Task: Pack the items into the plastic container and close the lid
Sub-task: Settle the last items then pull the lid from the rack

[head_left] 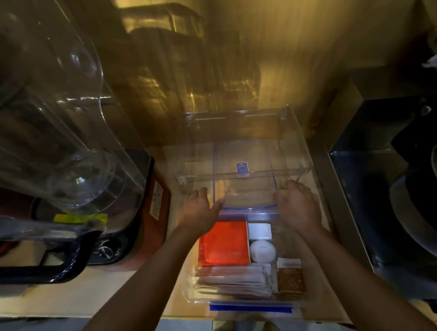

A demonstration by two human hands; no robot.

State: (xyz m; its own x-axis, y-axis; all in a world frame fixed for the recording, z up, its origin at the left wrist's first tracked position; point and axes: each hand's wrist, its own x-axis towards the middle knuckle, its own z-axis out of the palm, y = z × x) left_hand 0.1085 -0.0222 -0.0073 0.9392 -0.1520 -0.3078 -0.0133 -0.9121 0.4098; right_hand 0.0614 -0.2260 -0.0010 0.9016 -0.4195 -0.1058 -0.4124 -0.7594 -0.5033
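A clear plastic container (190, 290) stands on the counter in front of me. Inside lie an orange-red packet (223, 242), a white square box (259, 230), a white round piece (262, 251), several paper-wrapped sticks (234, 277) and a brown packet (291, 279). Its clear hinged lid (243, 146), with a blue latch (241, 168), is raised and tilted back. My left hand (200, 208) grips the lid's front edge on the left. On the right side of that edge, my right hand (297, 205) holds it too.
A blender with a clear jug (45, 120) and red base (157, 202) stands to the left. A dark sink (401, 187) with pans lies to the right. Behind the container is a shiny wall (217, 64). The counter's front edge (128, 315) runs below, above a tiled floor.
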